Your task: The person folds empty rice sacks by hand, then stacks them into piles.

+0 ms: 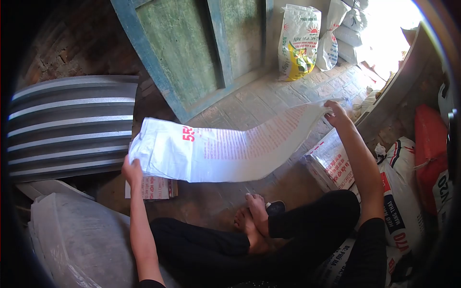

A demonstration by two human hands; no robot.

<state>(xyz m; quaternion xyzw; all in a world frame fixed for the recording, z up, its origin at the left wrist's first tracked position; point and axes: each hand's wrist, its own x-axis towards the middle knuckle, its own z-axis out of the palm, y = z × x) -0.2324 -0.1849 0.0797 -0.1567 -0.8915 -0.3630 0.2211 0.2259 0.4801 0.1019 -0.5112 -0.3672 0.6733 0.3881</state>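
Note:
A long white woven sack [225, 153] with red print, including large "55" figures, hangs stretched between my hands above the floor. My left hand [131, 169] is closed on its left end, and my right hand [337, 114] grips the far right end, higher up. The middle of the sack sags and the cloth looks flat. Under my left hand lies a pile of folded printed sacks [161, 188], partly covered by my arm and the sack. Below my right forearm is another stack of folded sacks [331, 162] with red print.
Corrugated metal sheet [72, 125] stands at the left, above a large grey plastic-wrapped bundle [84, 235]. A blue-green door panel [187, 53] leans at the back. Printed fertilizer bags [300, 43] stand behind. Full sacks [401, 187] crowd the right side; a red sack [430, 153] is among them.

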